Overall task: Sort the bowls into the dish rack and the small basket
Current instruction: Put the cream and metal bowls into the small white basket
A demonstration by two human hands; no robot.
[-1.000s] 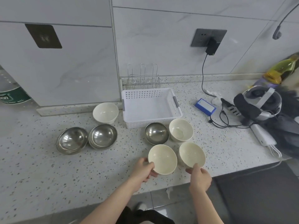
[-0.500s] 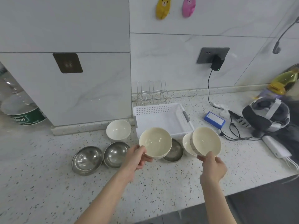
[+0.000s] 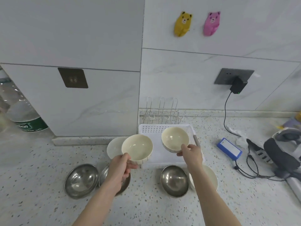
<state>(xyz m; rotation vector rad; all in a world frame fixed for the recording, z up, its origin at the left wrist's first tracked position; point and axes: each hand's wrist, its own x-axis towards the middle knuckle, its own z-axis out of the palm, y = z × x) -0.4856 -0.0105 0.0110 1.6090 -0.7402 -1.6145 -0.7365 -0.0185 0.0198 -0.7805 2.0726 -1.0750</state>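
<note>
Both hands' grips, left hand point(image 3: 120, 166) and right hand point(image 3: 193, 154), pinch raised cream bowls point(image 3: 137, 149) by their rims.

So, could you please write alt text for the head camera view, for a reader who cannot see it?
A person holds up two cream bowls, one in the left hand and one in the right hand, above a white basket and wire dish rack. Three steel bowls and two more cream bowls sit on the speckled counter.

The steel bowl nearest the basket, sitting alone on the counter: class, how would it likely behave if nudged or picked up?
The steel bowl looks thin-walled, so probably light for its size. Its rounded underside suggests it could rock or slide on the speckled counter. The shiny surface may be slippery to pinch.
</note>
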